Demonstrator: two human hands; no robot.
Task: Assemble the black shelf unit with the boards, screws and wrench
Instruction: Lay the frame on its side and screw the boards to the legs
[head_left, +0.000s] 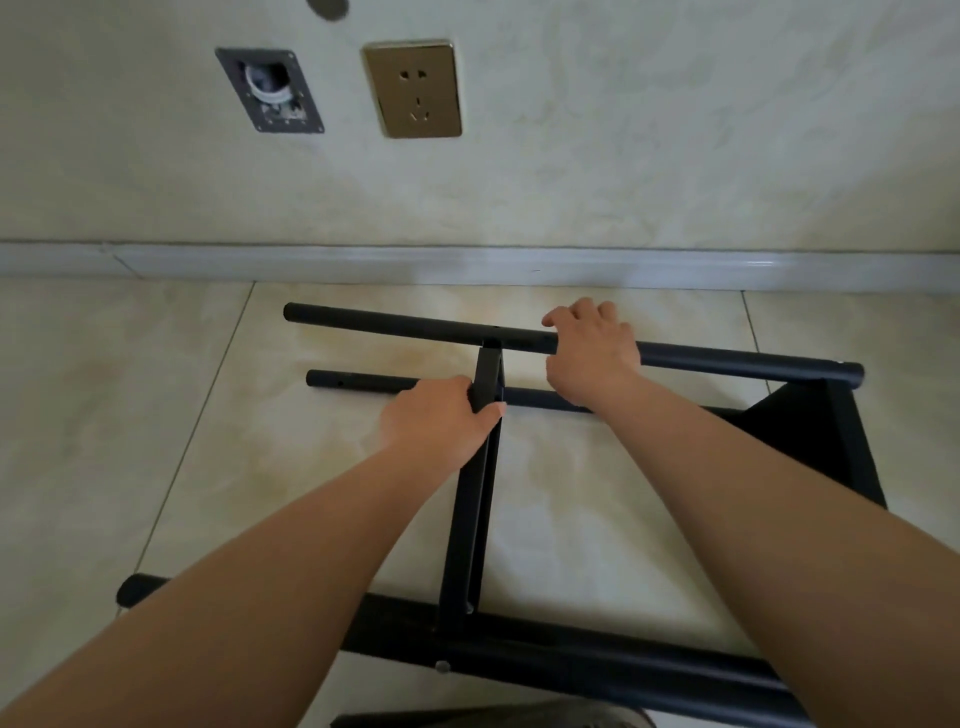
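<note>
Lying on its side on the pale floor tiles (130, 415), the black shelf frame (852, 447) fills the lower and middle of the head view. Nearest the camera, a black tube (571, 649) runs across the bottom, its left end capped and partly hidden under the person's left forearm; a small screw head (442, 666) shows on its near face. From this tube a flat black crossbar (470, 519) rises away toward the far tube (415, 328), meeting it at a bracket about midway along.

The left hand (441, 421) is closed around the upper part of the crossbar — fingers wrapped over its left edge, thumb tip showing on the right side. Just beyond, the right hand (592, 353) is curled over the far tube, right of the bracket, knuckles up and fingers hooked over the far side. A third tube (363, 383) lies lower, between the two hands and the floor, small holes showing near its left end. At the right, a dark end panel (810, 431) joins the tubes.

Farther off, a grey baseboard (467, 262) runs along the wall — above it a gold socket plate (413, 88) and an open wall box (270, 91).
</note>
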